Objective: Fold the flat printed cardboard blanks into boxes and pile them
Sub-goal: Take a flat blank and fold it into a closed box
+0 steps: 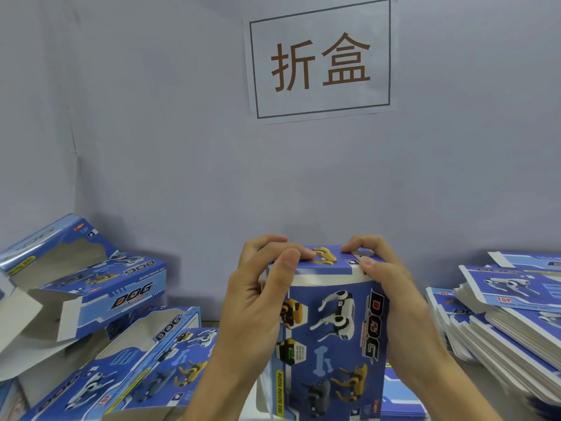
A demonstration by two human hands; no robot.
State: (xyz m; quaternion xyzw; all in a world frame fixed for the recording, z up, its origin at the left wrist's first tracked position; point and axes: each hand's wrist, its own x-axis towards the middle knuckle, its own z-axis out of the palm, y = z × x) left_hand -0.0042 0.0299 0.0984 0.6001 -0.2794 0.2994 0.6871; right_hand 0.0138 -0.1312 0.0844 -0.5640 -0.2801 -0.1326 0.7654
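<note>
two hands, the left hand [258, 302] and right hand [391, 299], gripped an upright blue "dog" box [331, 329] at centre, fingers curled over its top flap. folded boxes [100, 287] reading "funny moving dog" lay piled left; flat blanks [510, 317] marked "top" stacked right, cut off by the edge. a wall sign [320, 59] read "折盒".

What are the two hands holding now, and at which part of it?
Both hold one upright printed box at its top end: the left hand grips the upper left corner, the right hand the upper right, with fingers of both curled over the top flap.
</note>
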